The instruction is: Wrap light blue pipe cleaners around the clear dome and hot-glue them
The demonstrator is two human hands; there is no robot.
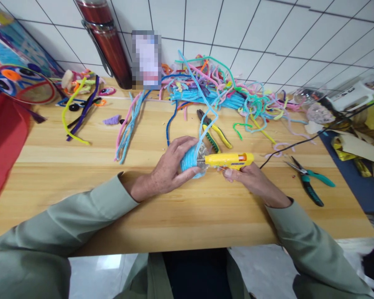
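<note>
Head view. Wooden table [174, 220]; the wrapped piece [189, 162] sits over its middle, in front of me, between my hands. Clear, shiny plastic on the side toward my right; light blue fuzzy stem wound round the rest in close, side-by-side turns. Two pale blue strands [205, 124] rise from it, bending and crossing above the yellow-handled pliers [220, 135].

My left hand [174, 166] is clamped on the wrapped piece, fingers over the top, thumb along the near side. My right hand [244, 176] is closed round the handle of a yellow glue gun [224, 160], its metal nozzle at the edge of the blue winding; whether it touches, I cannot tell.

Writing: small dark label on the glue gun, too small to read. A "3" shows on the white object [350, 94] at far right; the marks beside it are unclear. Upright panel [146, 60] beside the red thermos [107, 41] is pixelated, unreadable.

Teal-handled pliers [311, 180] lie open to the right; a tangle of coloured stems [212, 93] along the wall.
</note>
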